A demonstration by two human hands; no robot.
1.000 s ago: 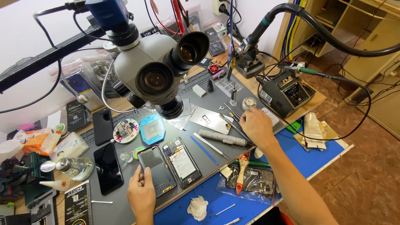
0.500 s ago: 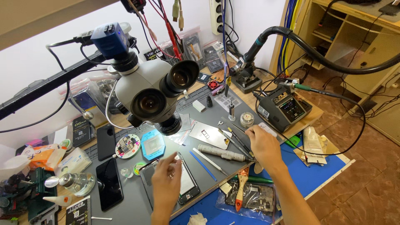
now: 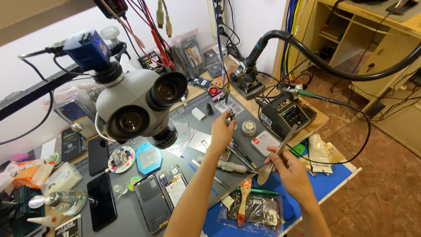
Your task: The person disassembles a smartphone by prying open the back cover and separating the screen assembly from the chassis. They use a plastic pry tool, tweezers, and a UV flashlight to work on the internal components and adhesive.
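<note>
My left hand (image 3: 222,130) is stretched out over the counter (image 3: 131,206), its grip pinched narrow on a small dark part (image 3: 231,115) at the fingertips; what the part is I cannot tell at this size. My right hand (image 3: 293,171) sits nearer to me, its grip closed around a flat metal spatula tool (image 3: 276,153), thin and dull grey, the blade widening toward its lower end and the handle slanting up and away from the fingers.

Just below the left grip lie slim metal tweezers (image 3: 239,153) and a knurled cylindrical screwdriver (image 3: 226,166). Beside the right grip, nearer me, an orange-handled brush (image 3: 242,199) rests on a clear plastic bag of parts (image 3: 256,210). Left of my left forearm are two opened phones (image 3: 164,195), backs off and innards showing, glossy black slabs beyond them, and a light blue square pad (image 3: 148,157).

The counter wears a grey rubbery mat, with a bright blue mat (image 3: 324,180) under the right grip. Beyond the right grip stands a boxy dark soldering station (image 3: 287,115) with trailing cables. A big white stereo microscope (image 3: 136,107) with black eyepieces hangs above the left side, a blue camera on top. A ribbed black hose (image 3: 333,61) arches overhead. The floor (image 3: 386,175) is brown tile; pale wooden shelving (image 3: 351,35) stands behind.
</note>
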